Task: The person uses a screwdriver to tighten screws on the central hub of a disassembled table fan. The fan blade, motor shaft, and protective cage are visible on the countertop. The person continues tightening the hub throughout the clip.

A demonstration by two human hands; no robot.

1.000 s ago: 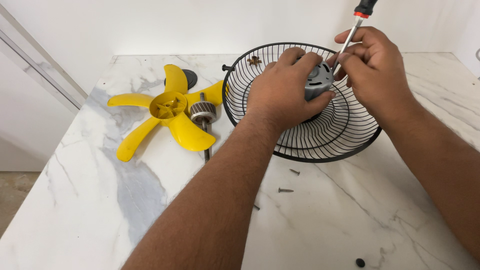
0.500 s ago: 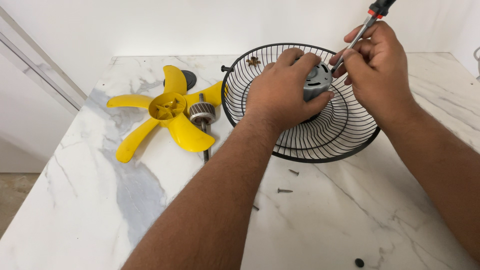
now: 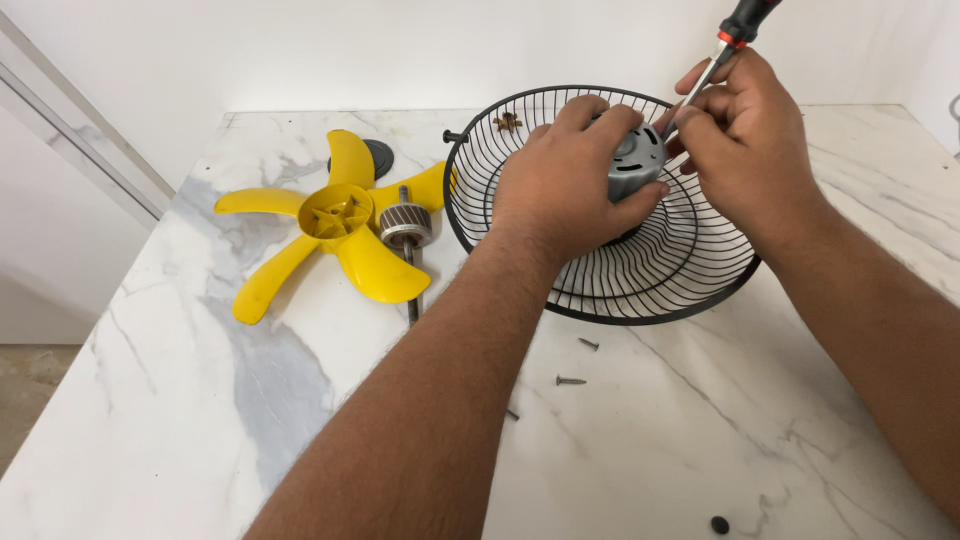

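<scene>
Motor, grey metal, seated at centre of black wire fan guard, far right on marble surface. Left hand wrapped around motor. Right hand pinching screwdriver (tip at motor top). Yellow fan blade lying left; loose screws near.

A grey metal motor housing sat inside the black wire fan guard — a screwdriver angled against its top edge.
</scene>
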